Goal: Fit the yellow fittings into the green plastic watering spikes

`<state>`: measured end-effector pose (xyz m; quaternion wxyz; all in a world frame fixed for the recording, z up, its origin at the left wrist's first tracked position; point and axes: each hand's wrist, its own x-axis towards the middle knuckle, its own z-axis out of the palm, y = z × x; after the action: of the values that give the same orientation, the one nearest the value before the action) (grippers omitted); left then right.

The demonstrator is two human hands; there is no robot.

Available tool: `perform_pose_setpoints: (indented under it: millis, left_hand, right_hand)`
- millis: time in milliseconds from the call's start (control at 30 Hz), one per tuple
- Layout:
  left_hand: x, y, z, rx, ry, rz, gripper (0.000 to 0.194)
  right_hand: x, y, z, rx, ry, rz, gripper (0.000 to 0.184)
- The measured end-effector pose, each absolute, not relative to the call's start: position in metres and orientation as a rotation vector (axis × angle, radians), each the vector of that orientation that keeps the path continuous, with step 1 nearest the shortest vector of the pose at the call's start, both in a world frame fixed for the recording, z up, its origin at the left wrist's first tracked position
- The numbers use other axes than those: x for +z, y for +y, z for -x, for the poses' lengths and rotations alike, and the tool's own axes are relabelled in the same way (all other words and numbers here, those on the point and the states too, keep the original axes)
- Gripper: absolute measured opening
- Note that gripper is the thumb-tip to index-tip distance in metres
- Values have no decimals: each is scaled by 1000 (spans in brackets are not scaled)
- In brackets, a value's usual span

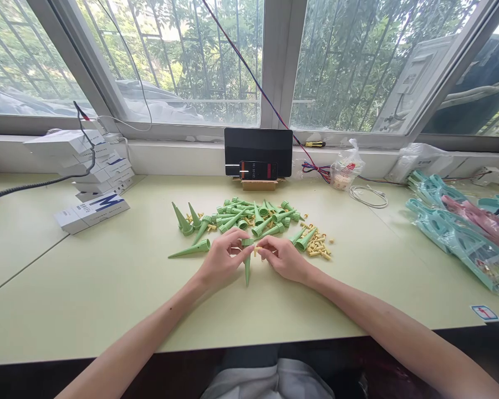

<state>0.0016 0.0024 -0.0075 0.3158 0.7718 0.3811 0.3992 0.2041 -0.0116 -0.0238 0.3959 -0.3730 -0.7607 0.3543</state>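
Observation:
My left hand (225,255) grips a green plastic plant watering spike (247,270) by its capped upper end, with the point hanging down towards me. Close beside it, my right hand (283,257) pinches a small yellow plastic peg (256,251) between thumb and fingers, near the spike's cap. Behind both hands lies a heap of green spikes (258,213) mixed with yellow pegs. One loose spike (190,249) rests left of my left hand. To the right of my right hand is a pile of yellow pegs (318,244), with a couple of green spikes against it.
A phone (258,170) leans on a dark tablet (258,145) at the back. White boxes (92,211) are stacked at left. Bagged teal and pink plastic items (457,233) lie at right. A coiled white cable (368,197) and a plastic bag (346,168) sit by the window sill.

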Motion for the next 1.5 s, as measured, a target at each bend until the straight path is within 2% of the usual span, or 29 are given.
perform_pose_setpoints:
  millis: [1167, 1500]
  left_hand:
    - [-7, 0, -1, 1025, 996, -2066, 20]
    - [-4, 1, -2, 1056, 1054, -2030, 22]
  right_hand:
    - [-20, -12, -203, 802, -2010, 1031, 31]
    - [-21, -13, -204, 877, -1915, 1023, 20]
